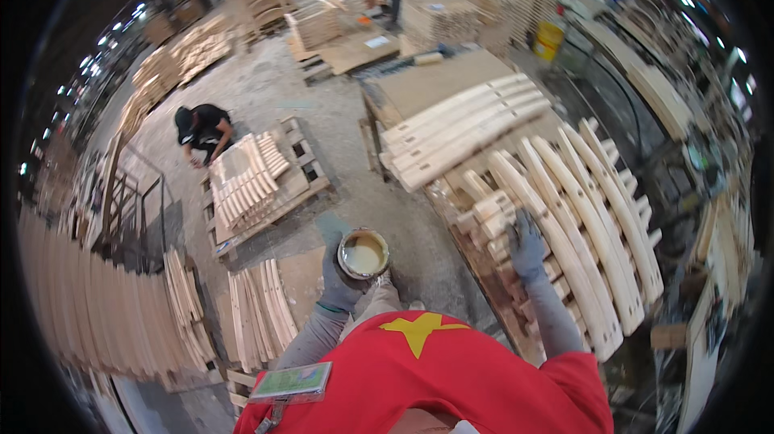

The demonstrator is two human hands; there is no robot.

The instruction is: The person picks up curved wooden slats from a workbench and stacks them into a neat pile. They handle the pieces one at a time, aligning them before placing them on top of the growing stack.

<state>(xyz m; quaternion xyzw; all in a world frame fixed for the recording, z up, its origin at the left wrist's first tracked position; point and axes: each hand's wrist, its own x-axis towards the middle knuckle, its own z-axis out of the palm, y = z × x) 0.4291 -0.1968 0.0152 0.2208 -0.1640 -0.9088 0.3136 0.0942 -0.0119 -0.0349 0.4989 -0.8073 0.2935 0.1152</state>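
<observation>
Our left hand (339,282) clasps a pot (360,275) left of the table (439,85); our right hand (528,248) rests on wooden slats (567,248) atop the table, pinching or merely lying there, we cannot tell. Tilting the pot could spill its cream liquid (364,252); a shove could dislodge slats. Beyond the table stands a yellow bucket (548,41), contents unclear.

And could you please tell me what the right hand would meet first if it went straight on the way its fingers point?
The right hand would probably first meet the long curved wooden slat just ahead, though depth is unclear here.
</observation>
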